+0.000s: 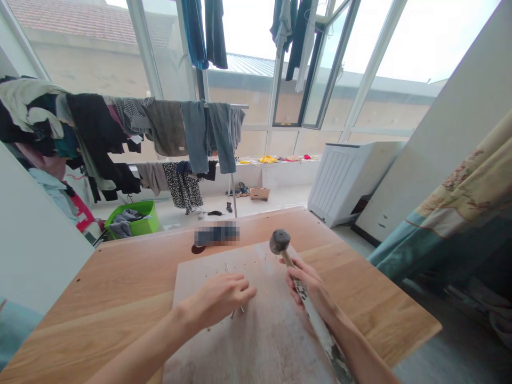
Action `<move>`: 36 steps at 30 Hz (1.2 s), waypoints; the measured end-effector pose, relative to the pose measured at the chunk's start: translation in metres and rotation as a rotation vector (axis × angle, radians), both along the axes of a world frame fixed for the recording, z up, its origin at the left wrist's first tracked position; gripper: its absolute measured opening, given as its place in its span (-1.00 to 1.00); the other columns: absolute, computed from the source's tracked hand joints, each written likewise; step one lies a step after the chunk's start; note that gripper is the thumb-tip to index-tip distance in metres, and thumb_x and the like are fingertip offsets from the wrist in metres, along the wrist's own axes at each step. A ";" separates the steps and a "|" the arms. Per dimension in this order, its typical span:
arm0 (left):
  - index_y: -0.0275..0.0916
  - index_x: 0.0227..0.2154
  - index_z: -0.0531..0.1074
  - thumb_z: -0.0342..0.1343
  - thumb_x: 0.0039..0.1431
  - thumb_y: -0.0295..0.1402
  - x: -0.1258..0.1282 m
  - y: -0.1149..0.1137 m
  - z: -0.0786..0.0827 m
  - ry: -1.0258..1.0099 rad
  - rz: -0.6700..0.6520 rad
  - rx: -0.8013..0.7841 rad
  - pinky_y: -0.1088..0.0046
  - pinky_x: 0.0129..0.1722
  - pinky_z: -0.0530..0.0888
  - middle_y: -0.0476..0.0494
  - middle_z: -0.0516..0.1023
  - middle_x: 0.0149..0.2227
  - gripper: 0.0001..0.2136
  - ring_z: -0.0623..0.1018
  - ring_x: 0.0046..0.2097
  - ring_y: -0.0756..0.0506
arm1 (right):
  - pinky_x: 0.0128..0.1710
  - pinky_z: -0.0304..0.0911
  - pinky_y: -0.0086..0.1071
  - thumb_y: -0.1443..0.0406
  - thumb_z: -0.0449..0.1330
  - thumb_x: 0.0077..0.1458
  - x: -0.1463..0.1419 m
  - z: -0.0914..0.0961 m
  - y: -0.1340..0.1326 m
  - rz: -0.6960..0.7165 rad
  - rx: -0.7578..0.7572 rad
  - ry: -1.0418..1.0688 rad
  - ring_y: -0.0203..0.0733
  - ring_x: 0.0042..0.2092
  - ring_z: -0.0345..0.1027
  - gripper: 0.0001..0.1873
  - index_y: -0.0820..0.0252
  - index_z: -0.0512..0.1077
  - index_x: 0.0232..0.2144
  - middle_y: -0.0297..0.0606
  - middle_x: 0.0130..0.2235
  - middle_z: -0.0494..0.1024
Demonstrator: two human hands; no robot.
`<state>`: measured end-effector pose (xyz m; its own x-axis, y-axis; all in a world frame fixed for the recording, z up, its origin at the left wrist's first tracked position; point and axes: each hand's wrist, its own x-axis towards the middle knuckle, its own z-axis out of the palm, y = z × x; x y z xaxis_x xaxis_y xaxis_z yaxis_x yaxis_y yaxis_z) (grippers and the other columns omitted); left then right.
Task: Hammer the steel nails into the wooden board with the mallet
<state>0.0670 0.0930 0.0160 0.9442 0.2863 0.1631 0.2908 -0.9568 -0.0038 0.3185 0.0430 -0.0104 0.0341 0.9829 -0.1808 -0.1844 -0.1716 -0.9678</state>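
My right hand [308, 282] is wrapped round the worn, paint-flecked handle of a rubber mallet [280, 241]. Its dark head points away from me, above the far right part of a pale wooden board [272, 330]. Over the middle of that board is my left hand [224, 296], its fingers curled downward. Thin metal nails [227, 268] show just beyond the left hand and below its fingers. Whether the fingers pinch one of them is hidden. Several small dark holes or nail heads dot the board around this hand.
The board lies on a wooden table [348, 266]. A blurred dark item [216, 233] sits at its far side. Beyond are a clothes rack with hanging laundry [166, 128], a green basket [144, 226] and a white ribbed appliance [340, 176]. A curtain [452, 213] hangs at right.
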 end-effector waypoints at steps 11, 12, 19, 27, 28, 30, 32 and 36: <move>-0.26 -0.29 0.54 0.11 0.13 -0.46 0.045 0.060 -0.036 -0.767 0.484 -0.734 0.50 -0.28 0.52 -0.09 0.65 -0.34 -0.87 0.61 -0.31 -0.04 | -0.79 0.05 -0.55 0.01 0.20 0.13 -0.002 0.007 -0.002 0.010 0.015 0.006 -0.41 -0.68 0.12 -0.46 0.19 0.32 0.05 -0.50 -0.52 0.34; -0.25 -0.30 0.54 0.12 0.12 -0.46 0.045 0.059 -0.038 -0.769 0.481 -0.742 0.50 -0.28 0.51 -0.08 0.65 -0.34 -0.87 0.61 -0.31 -0.04 | -0.79 0.05 -0.56 0.02 0.20 0.14 -0.002 0.006 -0.002 0.010 0.019 0.004 -0.41 -0.68 0.12 -0.46 0.19 0.31 0.06 -0.50 -0.52 0.34; -0.23 -0.32 0.54 0.12 0.12 -0.46 0.047 0.054 -0.040 -0.771 0.467 -0.742 0.52 -0.29 0.48 -0.04 0.63 -0.37 -0.89 0.58 -0.34 -0.02 | -0.79 0.05 -0.57 0.05 0.19 0.16 -0.003 0.008 -0.002 0.038 0.046 0.004 -0.44 -0.69 0.12 -0.49 0.20 0.28 0.05 -0.52 -0.52 0.33; -0.23 -0.31 0.53 0.13 0.08 -0.53 0.050 0.052 -0.038 -0.745 0.459 -0.724 0.52 -0.30 0.47 -0.02 0.62 -0.37 -0.86 0.55 -0.37 -0.01 | -0.80 0.05 -0.55 0.01 0.20 0.13 -0.018 0.041 -0.001 0.094 0.079 -0.060 -0.42 -0.70 0.12 -0.49 0.22 0.32 0.00 -0.52 -0.53 0.34; -0.23 -0.27 0.52 0.13 0.08 -0.54 0.050 0.052 -0.038 -0.746 0.465 -0.722 0.51 -0.30 0.48 -0.02 0.62 -0.37 -0.83 0.56 -0.37 -0.01 | -0.80 0.06 -0.55 0.01 0.19 0.13 -0.021 0.041 -0.001 0.098 0.080 -0.051 -0.42 -0.70 0.12 -0.50 0.21 0.33 -0.01 -0.52 -0.54 0.33; -0.22 -0.19 0.51 0.14 0.07 -0.55 0.050 0.052 -0.037 -0.745 0.474 -0.720 0.50 -0.30 0.48 -0.02 0.63 -0.37 -0.77 0.56 -0.37 -0.01 | -0.79 0.05 -0.55 0.01 0.18 0.13 -0.028 0.037 0.000 0.098 0.076 -0.047 -0.43 -0.69 0.10 -0.51 0.21 0.33 -0.03 -0.53 -0.54 0.31; -0.21 -0.13 0.50 0.14 0.07 -0.57 0.050 0.052 -0.036 -0.741 0.474 -0.718 0.51 -0.31 0.48 -0.01 0.64 -0.37 -0.71 0.56 -0.37 -0.01 | -0.78 0.04 -0.55 0.00 0.19 0.12 -0.033 0.031 -0.001 0.110 0.066 -0.063 -0.44 -0.70 0.09 -0.54 0.21 0.34 -0.09 -0.53 -0.55 0.31; -0.22 -0.12 0.49 0.14 0.05 -0.59 0.049 0.052 -0.034 -0.738 0.470 -0.712 0.54 -0.32 0.47 0.00 0.64 -0.38 -0.69 0.56 -0.38 0.00 | -0.78 0.02 -0.55 0.00 0.18 0.11 -0.033 0.020 -0.004 0.154 0.053 -0.062 -0.44 -0.70 0.09 -0.57 0.20 0.32 -0.14 -0.52 -0.54 0.33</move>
